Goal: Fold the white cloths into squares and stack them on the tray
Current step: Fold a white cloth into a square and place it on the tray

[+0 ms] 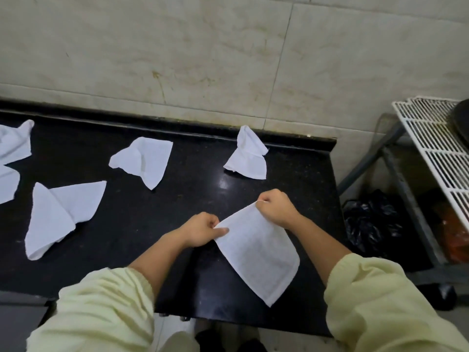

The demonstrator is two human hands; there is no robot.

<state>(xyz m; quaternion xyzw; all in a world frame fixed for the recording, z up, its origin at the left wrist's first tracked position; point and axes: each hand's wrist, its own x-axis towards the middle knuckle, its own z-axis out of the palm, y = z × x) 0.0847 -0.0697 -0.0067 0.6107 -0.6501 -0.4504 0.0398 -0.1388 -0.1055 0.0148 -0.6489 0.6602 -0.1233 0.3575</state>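
Note:
I hold a white cloth stretched over the black counter. My left hand pinches its near-left corner and my right hand pinches its far corner; the rest hangs down toward the counter's front edge. Several other white cloths lie crumpled on the counter: one at the back right by the wall, one in the middle, one at the left, and more at the far left edge. No tray shows in this view.
A tiled wall runs behind the counter. To the right stand a metal rack with a white wire shelf and a black plastic bag on the floor. The counter's right edge ends near the rack.

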